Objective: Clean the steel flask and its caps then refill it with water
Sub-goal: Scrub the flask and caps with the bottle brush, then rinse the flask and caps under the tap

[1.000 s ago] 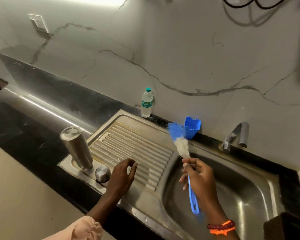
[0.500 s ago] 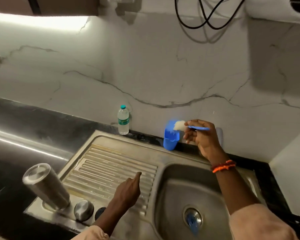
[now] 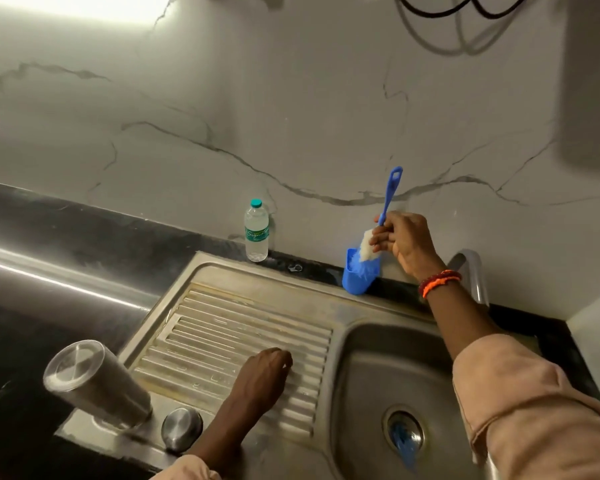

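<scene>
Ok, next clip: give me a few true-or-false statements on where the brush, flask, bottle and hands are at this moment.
1. The right hand holds the bottle brush with its bristles going into the blue holder. True.
2. The steel flask lies in the sink basin. False: it stands at the drainboard's left corner, base up.
3. The left hand grips the round steel cap. False: it rests on the drainboard, apart from the cap.
4. A plastic water bottle stands upright against the wall, cap on. True.
</scene>
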